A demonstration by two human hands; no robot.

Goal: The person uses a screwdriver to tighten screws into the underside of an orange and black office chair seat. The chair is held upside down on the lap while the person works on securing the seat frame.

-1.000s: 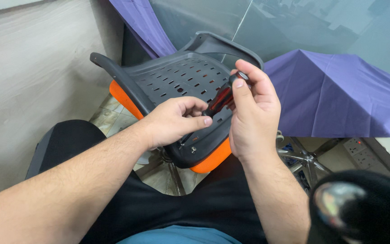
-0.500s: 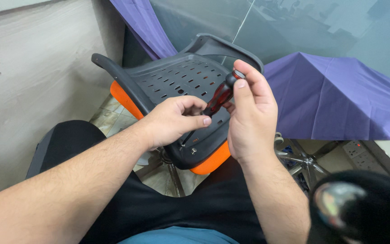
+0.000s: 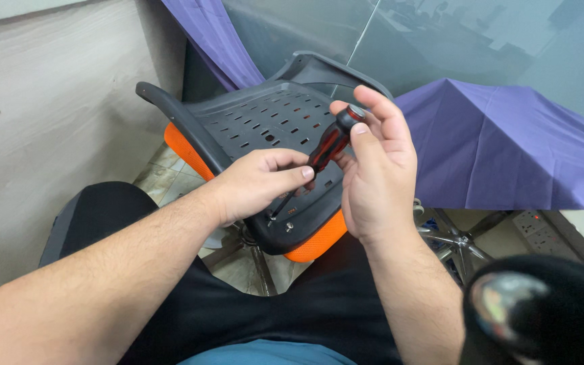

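Screwdriver [image 3: 329, 145], red and black in the handle, sits in the right hand [image 3: 376, 176], whose fingertips close around the butt end at about one o'clock from the frame's centre. Left hand [image 3: 258, 186] pinches the lower handle and shaft, guiding the tip down to a small screw [image 3: 272, 220] near the front edge of the chair seat [image 3: 251, 125]. A second screw [image 3: 290, 227] shows just beside it, toward four o'clock.

To my judgement, the turn goes best with the shaft held in line with the screw, steady downward pressure from the right palm, and the left fingers only steadying so the tip does not slip out.

The seat is an upturned dark grey perforated plastic shell with orange padding [image 3: 315, 243] beneath, resting tilted across the person's lap. Beige wall panelling [image 3: 49, 135] stands at nine o'clock, purple cloth [image 3: 508, 149] drapes at two o'clock, a chrome chair base [image 3: 454, 240] stands on tiled floor [image 3: 163, 172], and a power strip [image 3: 532, 223] lies at four o'clock.
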